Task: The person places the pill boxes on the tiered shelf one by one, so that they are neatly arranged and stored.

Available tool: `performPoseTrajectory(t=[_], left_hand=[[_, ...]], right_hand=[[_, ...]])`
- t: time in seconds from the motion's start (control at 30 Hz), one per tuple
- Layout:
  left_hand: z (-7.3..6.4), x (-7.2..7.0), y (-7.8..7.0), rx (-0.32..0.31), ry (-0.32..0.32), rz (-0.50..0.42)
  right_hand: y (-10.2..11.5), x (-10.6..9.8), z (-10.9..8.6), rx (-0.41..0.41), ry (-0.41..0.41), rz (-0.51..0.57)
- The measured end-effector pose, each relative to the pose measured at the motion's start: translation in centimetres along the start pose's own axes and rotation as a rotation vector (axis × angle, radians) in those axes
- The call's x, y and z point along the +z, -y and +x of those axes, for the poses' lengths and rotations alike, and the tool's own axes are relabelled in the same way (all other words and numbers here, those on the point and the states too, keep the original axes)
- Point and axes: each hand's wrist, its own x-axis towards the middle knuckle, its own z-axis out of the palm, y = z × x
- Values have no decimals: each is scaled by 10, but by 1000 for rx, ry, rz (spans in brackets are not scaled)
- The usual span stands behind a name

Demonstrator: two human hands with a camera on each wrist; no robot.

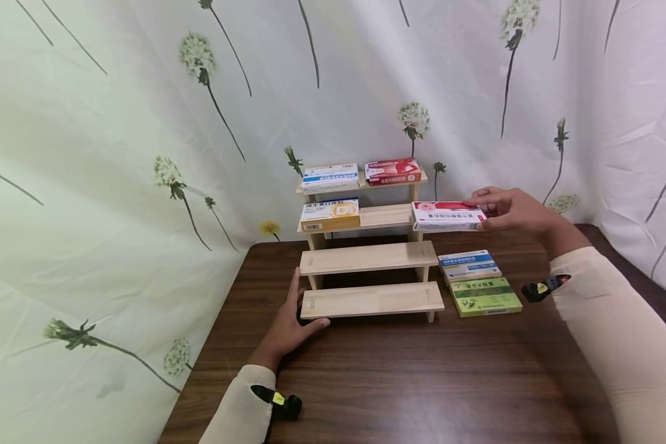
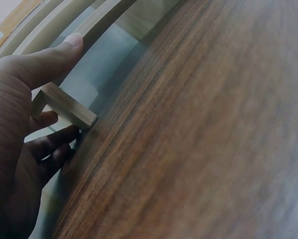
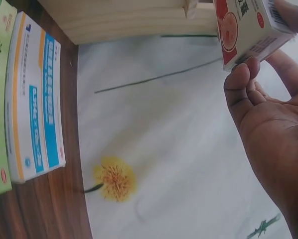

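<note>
My right hand [image 1: 505, 209] pinches the right end of a red and white medicine box [image 1: 446, 216]. Its left end is at the right end of the second tier from the top; whether it touches the wood I cannot tell. In the right wrist view, thumb and fingers hold this box [image 3: 248, 30] by its end. My left hand [image 1: 288, 327] grips the left end of the lowest step of a wooden four-tier display stand [image 1: 372, 300]. The left wrist view shows the thumb [image 2: 72, 42] on the step's front edge and the other fingers near the side leg.
A white-blue box [image 1: 330, 179] and a red box [image 1: 393, 171] sit on the top tier. A yellow-white box [image 1: 330, 214] lies on the second tier's left. Right of the stand, a blue-white box [image 1: 470, 264] and a green box [image 1: 485, 297] lie on the brown table [image 1: 411, 382].
</note>
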Motion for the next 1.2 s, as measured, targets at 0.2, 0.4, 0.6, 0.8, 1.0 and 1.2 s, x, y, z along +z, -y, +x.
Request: performPoseTrajectory(t=[0.2,0.4,0.6,0.8,1.0,1.2], left_hand=[[0,0,0,5,-2,-2],[-1,0,-1,8,-3,2],[-2,0,-2,11,-4,6],[-1,0,-2,8,-1,2],[-1,0,-3,1,2,0],[0,0,-2,2,2,3]], right_hand=[[5,10,15,28,-6,86],[13,20,28,28,0,135],[17,31,38,7,-7,208],[19,38,45,5,-13,187],[20,42,53,13,-11,175],[24,46,59,-2,4,160]])
